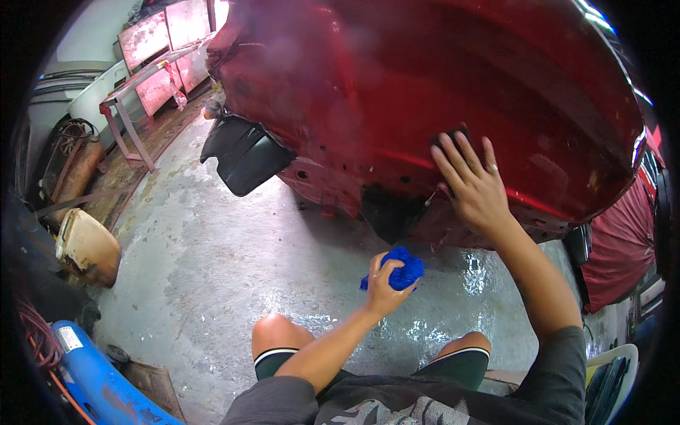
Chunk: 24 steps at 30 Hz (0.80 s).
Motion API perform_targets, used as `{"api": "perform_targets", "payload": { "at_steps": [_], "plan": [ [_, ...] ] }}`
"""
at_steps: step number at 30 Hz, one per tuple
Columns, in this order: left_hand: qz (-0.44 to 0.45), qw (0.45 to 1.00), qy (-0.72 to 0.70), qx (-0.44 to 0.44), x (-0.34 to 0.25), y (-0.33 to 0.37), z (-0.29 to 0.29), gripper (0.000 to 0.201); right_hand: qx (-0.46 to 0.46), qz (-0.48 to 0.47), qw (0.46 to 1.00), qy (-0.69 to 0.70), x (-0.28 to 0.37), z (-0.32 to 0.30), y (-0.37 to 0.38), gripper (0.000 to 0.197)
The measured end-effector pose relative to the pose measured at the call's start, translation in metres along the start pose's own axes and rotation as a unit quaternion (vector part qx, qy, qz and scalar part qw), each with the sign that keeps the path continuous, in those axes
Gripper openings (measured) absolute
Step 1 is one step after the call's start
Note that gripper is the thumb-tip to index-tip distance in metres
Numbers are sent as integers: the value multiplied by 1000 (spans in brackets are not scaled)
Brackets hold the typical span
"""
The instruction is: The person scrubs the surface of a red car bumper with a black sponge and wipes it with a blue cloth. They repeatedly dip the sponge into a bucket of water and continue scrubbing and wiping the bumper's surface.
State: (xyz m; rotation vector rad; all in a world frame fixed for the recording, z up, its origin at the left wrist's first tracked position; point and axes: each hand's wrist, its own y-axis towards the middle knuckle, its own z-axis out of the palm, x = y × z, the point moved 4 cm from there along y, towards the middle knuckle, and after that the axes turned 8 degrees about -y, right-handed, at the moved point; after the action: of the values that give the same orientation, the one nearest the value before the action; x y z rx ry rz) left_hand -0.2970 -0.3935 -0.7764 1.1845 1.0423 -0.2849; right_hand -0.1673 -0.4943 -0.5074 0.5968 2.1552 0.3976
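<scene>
Toward two o'clock of the head view, our right hand [473,183] lies over a dark pad [462,130] on the red car body [382,92], fingers extended and slightly apart. Between four and five o'clock, our left hand [384,289] has its fingers curled tight on a crumpled blue cloth [405,269], above wet floor [212,248]. We note a black flap [249,157] at ten o'clock, a blue cylinder [106,379] at eight.
</scene>
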Motion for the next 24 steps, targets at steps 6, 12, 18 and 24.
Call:
{"api": "perform_targets", "payload": {
  "at_steps": [6,12,18,24],
  "plan": [
    [-86,996,-37,13,6,-31,-11,47,-131,100,986,-16,26,-33,168,61],
    [-140,989,-38,0,37,-41,-44,47,-4,44,999,19,74,3,45,64],
    [-114,993,-36,-20,39,-31,-41,45,-128,120,984,8,57,-23,179,63],
    [-167,985,-37,-38,43,-34,-49,47,-52,106,992,40,107,2,94,64]
  ]
}}
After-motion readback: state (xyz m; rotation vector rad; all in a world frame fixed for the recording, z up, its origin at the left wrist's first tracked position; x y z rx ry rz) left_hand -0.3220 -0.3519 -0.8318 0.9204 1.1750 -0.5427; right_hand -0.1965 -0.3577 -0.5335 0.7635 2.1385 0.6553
